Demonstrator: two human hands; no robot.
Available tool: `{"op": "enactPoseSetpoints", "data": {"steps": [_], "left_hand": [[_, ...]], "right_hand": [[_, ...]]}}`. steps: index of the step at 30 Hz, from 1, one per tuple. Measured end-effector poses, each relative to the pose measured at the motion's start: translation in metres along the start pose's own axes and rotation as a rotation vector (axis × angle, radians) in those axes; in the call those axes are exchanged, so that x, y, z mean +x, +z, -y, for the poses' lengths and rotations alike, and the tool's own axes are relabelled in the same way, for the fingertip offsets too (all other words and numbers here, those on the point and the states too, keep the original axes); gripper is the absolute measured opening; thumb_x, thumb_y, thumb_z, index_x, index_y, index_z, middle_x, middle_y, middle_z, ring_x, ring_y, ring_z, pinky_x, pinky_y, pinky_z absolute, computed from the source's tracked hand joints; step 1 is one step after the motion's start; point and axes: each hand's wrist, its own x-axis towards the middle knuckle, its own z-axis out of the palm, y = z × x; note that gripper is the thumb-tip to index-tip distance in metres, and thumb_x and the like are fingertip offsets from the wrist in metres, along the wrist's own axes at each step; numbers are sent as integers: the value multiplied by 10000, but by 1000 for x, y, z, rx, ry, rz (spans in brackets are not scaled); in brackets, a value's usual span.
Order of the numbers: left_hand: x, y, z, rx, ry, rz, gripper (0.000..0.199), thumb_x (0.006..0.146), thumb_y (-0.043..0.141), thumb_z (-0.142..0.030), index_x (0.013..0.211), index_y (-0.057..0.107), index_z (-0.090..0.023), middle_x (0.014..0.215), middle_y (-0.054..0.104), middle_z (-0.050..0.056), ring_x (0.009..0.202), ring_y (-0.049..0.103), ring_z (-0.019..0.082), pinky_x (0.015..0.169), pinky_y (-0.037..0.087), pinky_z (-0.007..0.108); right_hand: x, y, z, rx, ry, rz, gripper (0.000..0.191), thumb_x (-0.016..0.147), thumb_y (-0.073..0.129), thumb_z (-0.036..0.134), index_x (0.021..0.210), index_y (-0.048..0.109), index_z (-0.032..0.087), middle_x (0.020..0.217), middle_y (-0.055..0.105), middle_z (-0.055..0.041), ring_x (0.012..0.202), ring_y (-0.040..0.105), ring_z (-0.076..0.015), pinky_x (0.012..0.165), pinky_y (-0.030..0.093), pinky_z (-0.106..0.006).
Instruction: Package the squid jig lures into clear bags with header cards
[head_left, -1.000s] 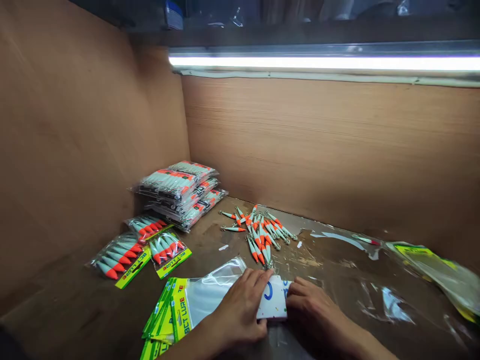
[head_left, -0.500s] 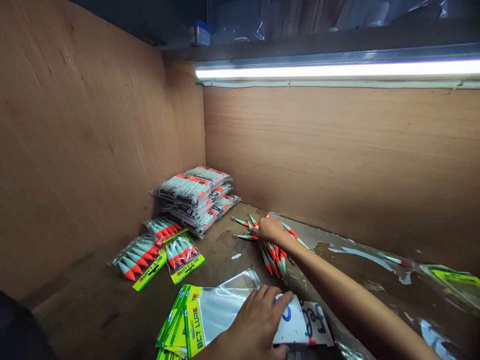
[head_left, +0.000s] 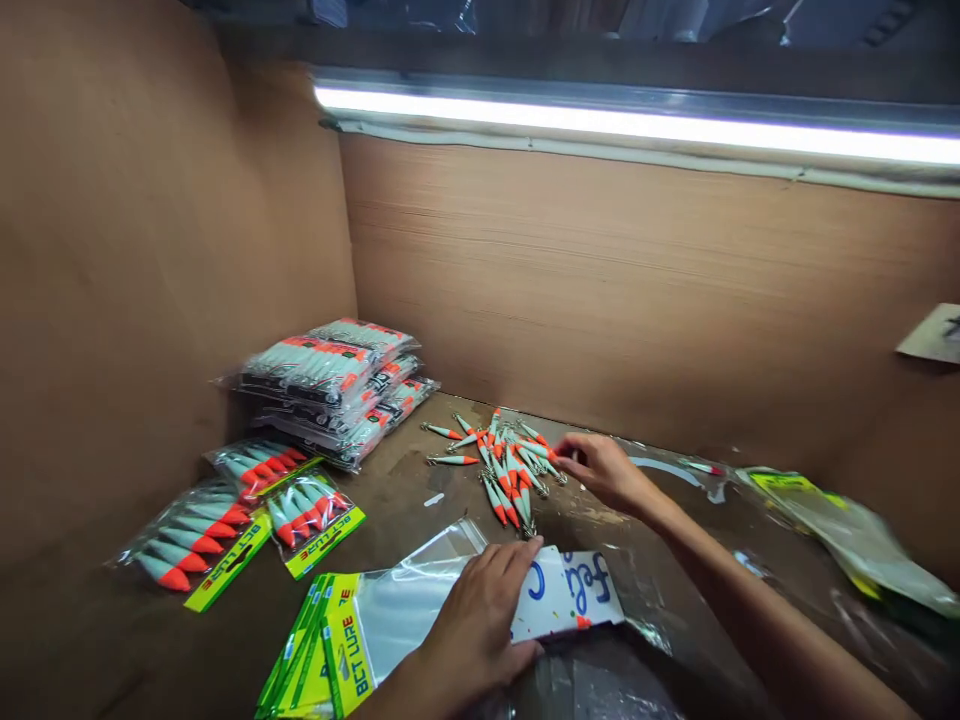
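Observation:
A loose heap of white-and-orange fishing lures (head_left: 514, 470) with metal hooks lies on the brown work surface. At its right edge my right hand (head_left: 604, 468) is closed, fingertips pinching the orange end of one lure (head_left: 538, 450). Nearer to me, my left hand (head_left: 484, 610) grips the left end of a white card (head_left: 566, 598) with blue handwriting, thumb below and fingers above. Just left of that hand fan out several clear bags (head_left: 394, 612) with yellow-green "BCT LURE" headers (head_left: 343, 640). Part of these bags is hidden under the hand.
Filled lure packs (head_left: 202, 530) lie at the left, before a stack of larger packs (head_left: 337, 390) in the corner. At the right are more yellow-labelled bags (head_left: 832, 520). Wooden panels (head_left: 600, 290) close the back and left; a light tube (head_left: 600, 118) runs above.
My right hand has moved from over the middle of the lure heap to its right edge, uncovering the lures. The left hand keeps its place on the card. The view has shifted rightward.

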Motion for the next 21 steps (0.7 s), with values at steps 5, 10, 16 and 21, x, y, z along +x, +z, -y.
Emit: {"op": "enactPoseSetpoints", "data": {"steps": [5,10,16,21], "left_hand": [[4,1,7,12,47,-103,1002,659,757,-260,1519,244,-295,1505,433,80,1339,431,284,1138,318,471],[8,5,4,52,113,-114,1013,661,776,-281,1521,241,-294,1460,486,94,1300,477,305,1126,314,519],[6,8,-2,50,162,-100,1043,647,775,-238,1525,216,-302,1492,454,86,1299,478,298,1125,327,502],[6,4,1,56,132,-62,1054,657,782,-275,1531,193,-313,1470,480,89,1282,494,300,1134,302,520]], "right_hand": [[-119,-19,-46,-81,54,44,171,929,584,358,876,687,233,873,664,-19,759,605,-159,660,406,-251],[-151,14,-17,-342,-15,69,244,969,539,379,836,664,216,867,647,-35,752,599,-156,597,346,-248],[-138,31,10,-270,-258,189,202,961,556,327,859,694,222,874,672,-14,723,582,-127,592,322,-245],[-96,0,-33,74,-130,224,236,910,610,329,1110,710,252,993,728,-18,838,653,-143,714,425,-217]]}}
